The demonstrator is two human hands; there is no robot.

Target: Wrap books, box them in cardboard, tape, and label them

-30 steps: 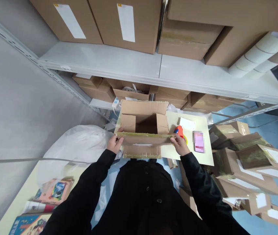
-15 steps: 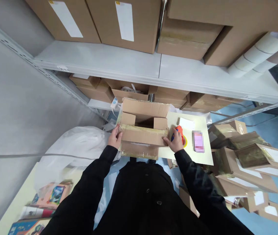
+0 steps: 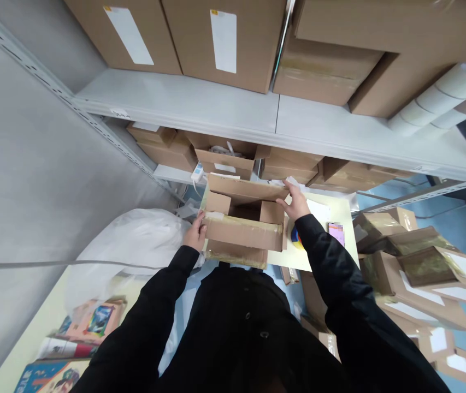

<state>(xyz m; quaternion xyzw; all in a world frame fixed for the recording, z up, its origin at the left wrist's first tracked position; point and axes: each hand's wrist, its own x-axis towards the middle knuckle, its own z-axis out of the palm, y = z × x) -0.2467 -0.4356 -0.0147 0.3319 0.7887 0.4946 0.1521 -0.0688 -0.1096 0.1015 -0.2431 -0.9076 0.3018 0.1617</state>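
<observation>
An open cardboard box [image 3: 241,232] stands on a small pale table [image 3: 345,210] in front of me. Its near flap is folded inward and carries glossy tape. My left hand [image 3: 195,233] grips the box's near left corner, fingers curled over the flap. My right hand [image 3: 296,201] reaches to the far right corner, fingers spread on the far flap's edge. An orange and blue tape dispenser [image 3: 295,237] peeks out beside my right sleeve. A pink phone [image 3: 336,233] lies on the table to the right.
Grey metal shelves [image 3: 224,109] above hold large cardboard boxes [image 3: 216,38] and white rolls [image 3: 441,95]. Smaller boxes sit on the lower shelf. A white plastic bag [image 3: 134,245] bulges at left. Colourful books [image 3: 89,322] lie at bottom left. Flattened taped cartons [image 3: 417,267] pile up at right.
My right hand left the near flap's right end and moved up to the far flap's right corner. The near flap now lies folded down. My left hand stayed on the left corner.
</observation>
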